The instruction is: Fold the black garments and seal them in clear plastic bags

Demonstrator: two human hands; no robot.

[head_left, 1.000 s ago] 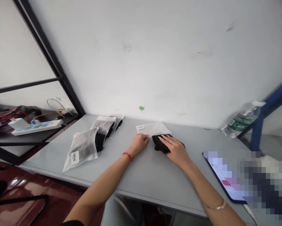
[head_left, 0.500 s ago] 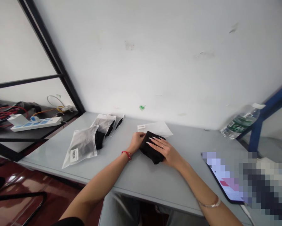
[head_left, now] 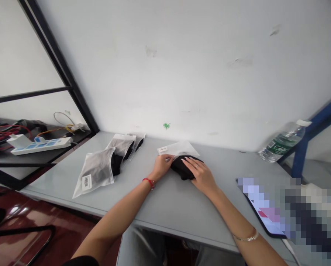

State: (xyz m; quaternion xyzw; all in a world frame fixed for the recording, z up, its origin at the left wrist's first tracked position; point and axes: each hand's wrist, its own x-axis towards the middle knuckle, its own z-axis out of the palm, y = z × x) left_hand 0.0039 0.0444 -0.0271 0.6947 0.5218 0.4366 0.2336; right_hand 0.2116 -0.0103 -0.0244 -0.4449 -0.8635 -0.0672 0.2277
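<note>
A folded black cloth (head_left: pixel 182 169) lies on the grey table (head_left: pixel 165 207), close to the wall. My right hand (head_left: pixel 200 176) rests on top of it, fingers curled over its far side. Just behind it sits a clear plastic bag (head_left: pixel 182 147) with a small white label; its near edge is lifted over the cloth's far end. My left hand (head_left: pixel 161 166) pinches that bag's near left edge, touching the cloth.
Several clear bags (head_left: pixel 99 170) holding black items lie to the left. A white power strip (head_left: pixel 40 144) with cables sits on a lower shelf at far left. A water bottle (head_left: pixel 281 142) lies at the right by a blue frame, and a phone (head_left: pixel 265 216) is near my right forearm.
The black cloth slid back toward the wall, up to the clear bag. My left hand took hold of the bag's edge, which has lifted; my right hand moved along with the cloth.
</note>
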